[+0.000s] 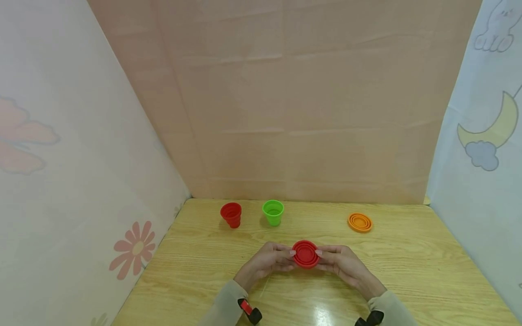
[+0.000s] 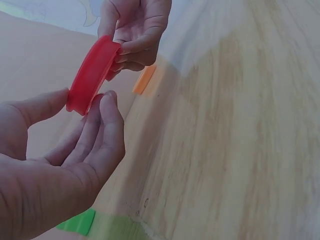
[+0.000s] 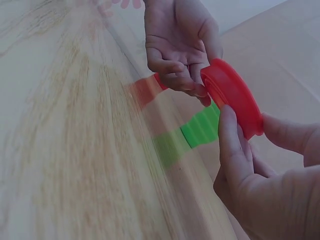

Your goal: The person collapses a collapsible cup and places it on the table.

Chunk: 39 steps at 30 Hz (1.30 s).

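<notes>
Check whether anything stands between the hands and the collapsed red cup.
Nothing visible does: the left hand and right hand directly pinch the collapsed red cup at opposite sides of its rim.

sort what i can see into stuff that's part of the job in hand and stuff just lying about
Likely in the job:
flattened red cup, held by the left grip and right grip

Seemingly lying about, untouched:
expanded red cup
expanded green cup
flattened orange cup
</notes>
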Tool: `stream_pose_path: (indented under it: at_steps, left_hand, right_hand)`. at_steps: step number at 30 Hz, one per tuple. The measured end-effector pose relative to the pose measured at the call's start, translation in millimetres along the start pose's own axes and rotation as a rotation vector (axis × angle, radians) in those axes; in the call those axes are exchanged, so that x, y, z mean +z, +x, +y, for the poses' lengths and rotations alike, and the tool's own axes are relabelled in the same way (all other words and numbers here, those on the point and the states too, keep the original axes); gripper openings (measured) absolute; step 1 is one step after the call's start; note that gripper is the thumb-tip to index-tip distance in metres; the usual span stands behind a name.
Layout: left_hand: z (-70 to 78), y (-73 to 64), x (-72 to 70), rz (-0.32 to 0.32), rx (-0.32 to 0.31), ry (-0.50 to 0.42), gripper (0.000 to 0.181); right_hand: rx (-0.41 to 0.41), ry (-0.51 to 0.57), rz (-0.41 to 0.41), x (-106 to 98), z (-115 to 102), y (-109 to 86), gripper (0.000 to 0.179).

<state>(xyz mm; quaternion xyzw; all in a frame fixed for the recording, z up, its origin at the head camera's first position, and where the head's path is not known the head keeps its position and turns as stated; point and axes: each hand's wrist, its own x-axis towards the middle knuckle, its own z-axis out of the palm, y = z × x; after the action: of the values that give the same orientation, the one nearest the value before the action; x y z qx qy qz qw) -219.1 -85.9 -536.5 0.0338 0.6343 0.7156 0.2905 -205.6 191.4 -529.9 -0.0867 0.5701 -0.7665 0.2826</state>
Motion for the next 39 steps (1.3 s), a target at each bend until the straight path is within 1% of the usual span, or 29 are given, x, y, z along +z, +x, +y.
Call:
stream_pose_path:
  at_steps: [5,10,16,24,31,35,39]
  left_hand:
    - [-0.8,1.3,1.2,0.038,0.004,-0.042,0.029]
    - [-1.9,3.7,0.9,0.05,0.003,-0.081,0.026]
    - [-1.4,5.3,0.8,0.064,0.002,-0.079,0.024]
    - [-3.2,7.3,3.1,0.034,0.018,-0.075,0.027]
    - [-2.4,9.6,4.8,0.026,0.027,-0.075,0.028]
    - [-1.0,10.9,5.5,0.044,0.028,-0.073,0.027]
    - [-1.2,12.6,7.6,0.061,0.027,-0.073,0.027]
  right_hand:
    - [-0.008,0.005,-0.01,-2,1,-0.7,0.025]
    - [-0.002,0.006,0.001,-4,3,-0.2,0.024]
    - [0.008,0.015,0.003,-7,9,-0.5,0.024]
    - [0.012,0.024,0.008,-9,12,-1.8,0.028]
    - [0.01,0.037,0.008,-11,10,-4.0,0.029]
    - [0.01,0.057,-0.004,-12,9,-3.5,0.027]
    - [0.015,0.063,0.006,-14,10,-2.7,0.029]
